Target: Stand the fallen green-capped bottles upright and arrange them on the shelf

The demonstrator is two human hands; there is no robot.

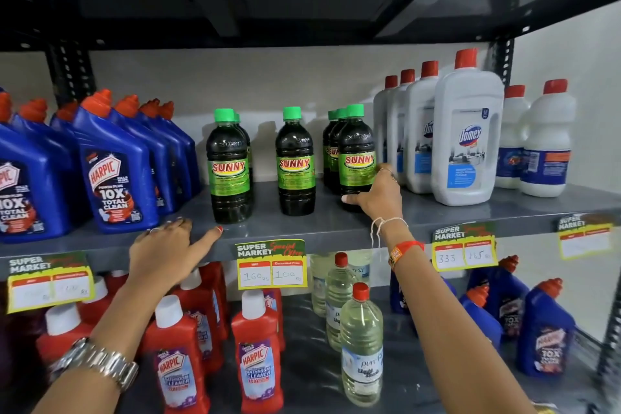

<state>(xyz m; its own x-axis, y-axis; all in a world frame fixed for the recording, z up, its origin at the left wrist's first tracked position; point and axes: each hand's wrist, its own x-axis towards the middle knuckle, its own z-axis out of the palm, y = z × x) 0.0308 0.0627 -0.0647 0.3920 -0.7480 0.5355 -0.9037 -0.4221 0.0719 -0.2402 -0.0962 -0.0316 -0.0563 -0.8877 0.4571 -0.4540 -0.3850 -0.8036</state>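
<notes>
Several dark green-capped SUNNY bottles stand upright on the grey middle shelf [302, 225]. A left bottle [229, 165] has another behind it. A single bottle [295, 161] stands in the middle. At the right, a front bottle [356, 151] leads a row of three. My right hand [376, 195] wraps the lower part of that front right bottle, thumb across its base. My left hand [168, 249] rests flat on the shelf's front edge, fingers spread, holding nothing, just left of the left bottle.
Blue Harpic bottles [114, 171] crowd the shelf's left; white Domex bottles [467, 141] stand to the right, close to my right hand. Below are red Harpic bottles [255, 353], clear bottles [361, 346] and blue bottles. Price tags [271, 265] hang off the shelf edge.
</notes>
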